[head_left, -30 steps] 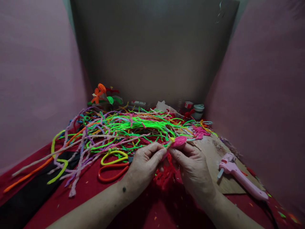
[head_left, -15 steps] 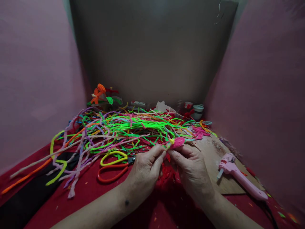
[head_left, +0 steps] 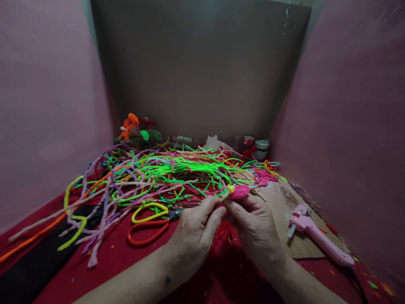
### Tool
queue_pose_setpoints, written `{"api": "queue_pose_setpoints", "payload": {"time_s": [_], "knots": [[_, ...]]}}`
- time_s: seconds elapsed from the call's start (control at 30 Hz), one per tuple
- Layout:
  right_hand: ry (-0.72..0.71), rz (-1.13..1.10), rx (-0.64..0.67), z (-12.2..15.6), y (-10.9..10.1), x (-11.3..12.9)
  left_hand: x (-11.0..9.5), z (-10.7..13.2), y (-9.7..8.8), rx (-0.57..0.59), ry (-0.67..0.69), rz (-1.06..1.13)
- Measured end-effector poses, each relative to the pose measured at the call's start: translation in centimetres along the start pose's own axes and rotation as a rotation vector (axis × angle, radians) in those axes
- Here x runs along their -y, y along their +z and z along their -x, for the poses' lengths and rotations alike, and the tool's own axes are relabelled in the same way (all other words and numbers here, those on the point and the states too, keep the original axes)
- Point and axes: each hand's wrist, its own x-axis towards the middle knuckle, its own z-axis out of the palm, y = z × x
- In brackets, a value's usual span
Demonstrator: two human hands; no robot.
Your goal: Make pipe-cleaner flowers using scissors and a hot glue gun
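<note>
My left hand [head_left: 198, 230] is closed, thumb and forefinger pinching the base of a yellow pipe-cleaner flower centre [head_left: 230, 189]. My right hand [head_left: 257, 230] is closed too, its fingers pinching the lower end of a pink pipe-cleaner petal [head_left: 239, 192], which lies against the yellow centre. The fingertips of both hands nearly meet, and the exact join is hidden by them. Just left of my left hand, scissors [head_left: 148, 234] with one yellow and one red handle lie on the red cloth, their blades partly behind that hand.
A large tangle of coloured pipe cleaners [head_left: 186, 166] spreads beyond my hands. To the right, a pink glue gun [head_left: 319, 238] rests on a brown board [head_left: 281, 198], beside pink pipe-cleaner pieces [head_left: 263, 177]. An orange flower [head_left: 128, 126] and a lidded cup [head_left: 261, 148] stand at the back.
The pink petal has turned a little flatter, its tip pointing more to the right. Both hands keep their pinch and have shifted slightly; the whole view has moved a little.
</note>
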Motion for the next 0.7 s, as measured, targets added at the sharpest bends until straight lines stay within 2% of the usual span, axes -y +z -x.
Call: {"api": "queue_pose_setpoints", "payload": {"time_s": [0.3, 0.5, 0.7], "knots": [[0.069, -0.073, -0.019, -0.30, 0.29, 0.24, 0.16, -0.31, 0.15, -0.045, -0.056, 0.027], [0.087, -0.105, 0.008, -0.47, 0.28, 0.20, 0.10, -0.50, 0.24, -0.059, 0.009, 0.110], [0.115, -0.126, -0.004, -0.73, 0.10, -0.20, 0.46, -0.56, 0.25, -0.061, 0.023, 0.098]]}}
